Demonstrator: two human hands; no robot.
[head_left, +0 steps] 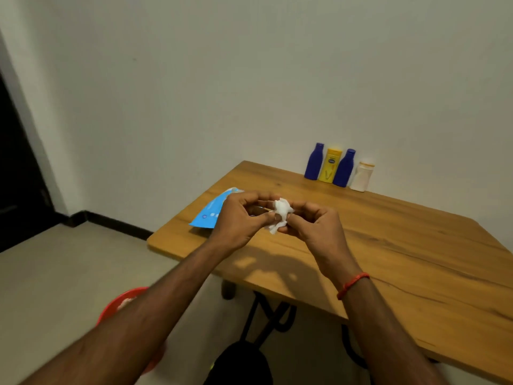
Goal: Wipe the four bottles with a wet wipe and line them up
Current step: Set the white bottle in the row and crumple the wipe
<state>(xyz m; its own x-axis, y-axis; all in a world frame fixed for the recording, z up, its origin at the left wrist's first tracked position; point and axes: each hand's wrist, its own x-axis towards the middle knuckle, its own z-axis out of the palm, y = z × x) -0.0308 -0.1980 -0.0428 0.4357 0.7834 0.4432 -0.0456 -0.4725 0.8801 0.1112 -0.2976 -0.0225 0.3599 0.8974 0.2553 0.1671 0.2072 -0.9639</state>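
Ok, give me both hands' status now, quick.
Left hand: closed, pinching the wet wipe.
Right hand: closed on the same wet wipe.

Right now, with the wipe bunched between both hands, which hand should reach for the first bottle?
Probably the right hand: the four bottles stand by the wall on its side of the table. The left hand sits nearer the blue wipe packet and can keep the wet wipe.

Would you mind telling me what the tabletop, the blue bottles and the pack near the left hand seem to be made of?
Tabletop: wood or a wood-look laminate, satin finish, with visible grain lines. Blue bottles: probably plastic, opaque and smooth, with a soft sheen. Pack: likely thin flexible plastic film, lying flat with a printed blue face, partly hidden behind the left hand.
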